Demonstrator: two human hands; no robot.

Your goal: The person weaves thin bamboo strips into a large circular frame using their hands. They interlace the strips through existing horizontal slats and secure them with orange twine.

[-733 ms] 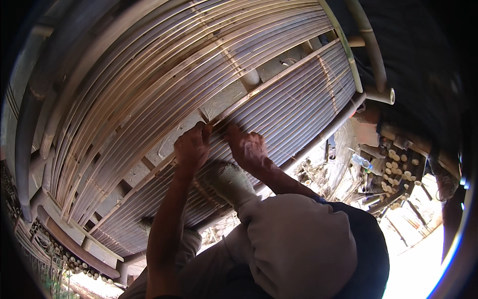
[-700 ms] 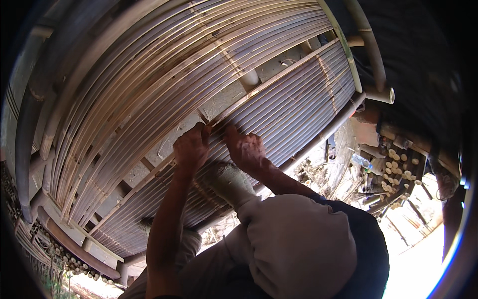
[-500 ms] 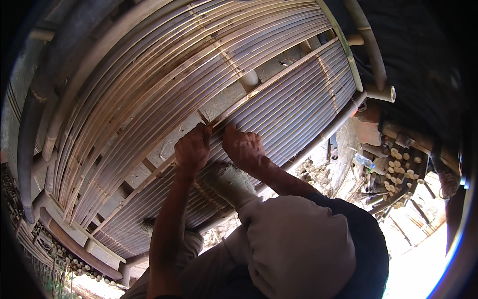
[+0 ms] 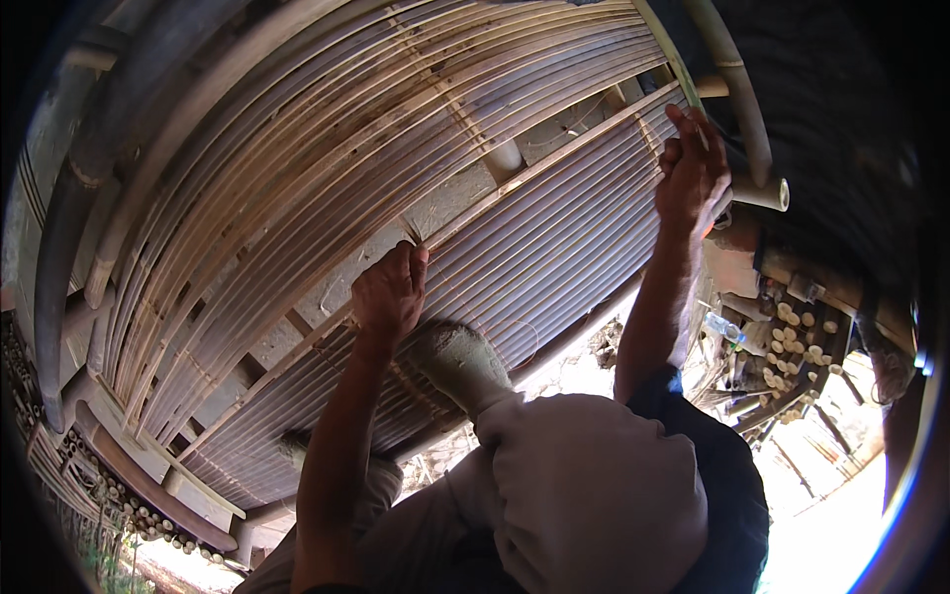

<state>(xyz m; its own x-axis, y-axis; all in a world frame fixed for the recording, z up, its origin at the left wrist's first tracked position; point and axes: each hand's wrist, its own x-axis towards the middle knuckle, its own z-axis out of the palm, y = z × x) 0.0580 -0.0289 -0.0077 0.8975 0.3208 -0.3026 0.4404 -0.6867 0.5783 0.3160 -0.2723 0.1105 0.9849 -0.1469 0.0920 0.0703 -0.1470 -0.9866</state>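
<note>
A wide panel of long, thin bamboo slats [image 4: 564, 228] lies across a bamboo frame in front of me. My left hand [image 4: 389, 292] is closed at the long edge strip [image 4: 495, 198] near the middle of the panel. Thin fibre strands [image 4: 412, 232] stick up just past its thumb and forefinger. My right hand [image 4: 693, 173] is raised over the far right end of the panel, with fingers curled together and the forefinger straighter. Whatever it pinches is too fine to make out. A thin looped strand [image 4: 529, 337] shows over the slats between my hands.
My foot [image 4: 450, 356] rests on the near slats. Thick bamboo poles [image 4: 74, 257] border the left side, and a pole end [image 4: 782, 194] juts out at the right. A stack of cut bamboo [image 4: 792, 337] and a plastic bottle [image 4: 724, 325] lie at the right.
My right hand has swung up and to the right, away from my left hand, to the panel's far right end. The left hand has stayed at the edge strip.
</note>
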